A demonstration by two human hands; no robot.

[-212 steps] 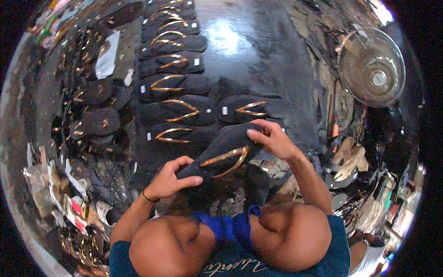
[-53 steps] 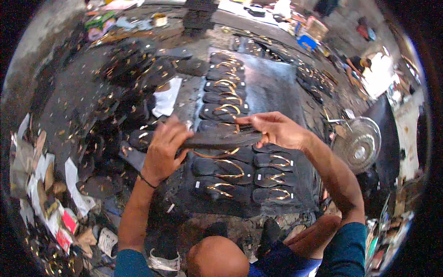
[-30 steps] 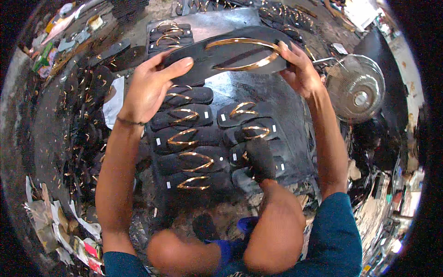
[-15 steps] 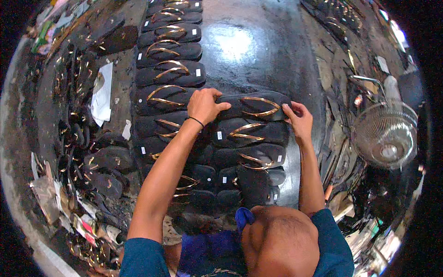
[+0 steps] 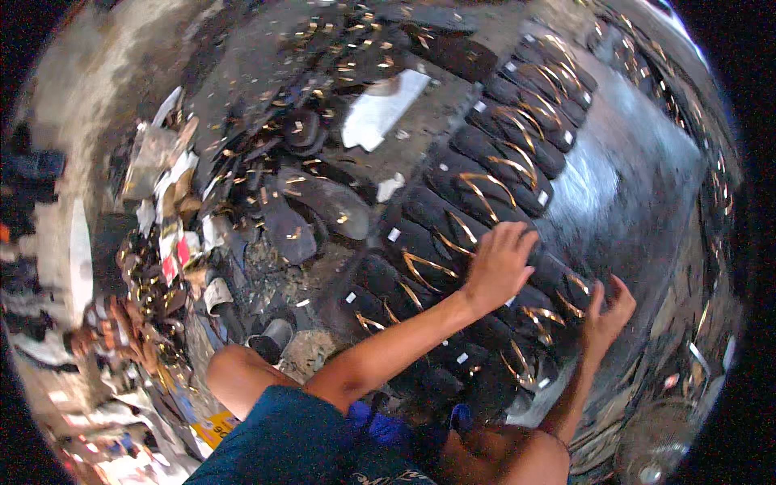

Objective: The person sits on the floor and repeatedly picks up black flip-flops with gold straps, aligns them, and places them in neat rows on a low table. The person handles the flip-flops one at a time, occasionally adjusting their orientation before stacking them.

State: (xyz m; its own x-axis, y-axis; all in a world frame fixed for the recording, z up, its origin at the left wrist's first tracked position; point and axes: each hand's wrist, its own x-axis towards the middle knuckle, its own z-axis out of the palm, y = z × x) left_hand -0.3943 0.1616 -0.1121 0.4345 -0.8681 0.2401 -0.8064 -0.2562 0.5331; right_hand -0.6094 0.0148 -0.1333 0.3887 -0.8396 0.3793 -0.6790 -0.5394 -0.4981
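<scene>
Rows of black flip-flop sandals with gold straps lie side by side on a dark sheet on the ground. My left hand rests flat, fingers spread, on one sandal in the nearer row. My right hand hovers open just past that row's right end, touching or nearly touching a sandal. Neither hand holds anything.
A loose heap of black soles and gold straps covers the ground to the left, with a white sheet of paper among them. Scraps and packets lie at the far left. A fan stands at the lower right. My knee is bent below.
The pair of sandals I held up a second ago now lies in the row. My hands have come off it and my view has swung left.
</scene>
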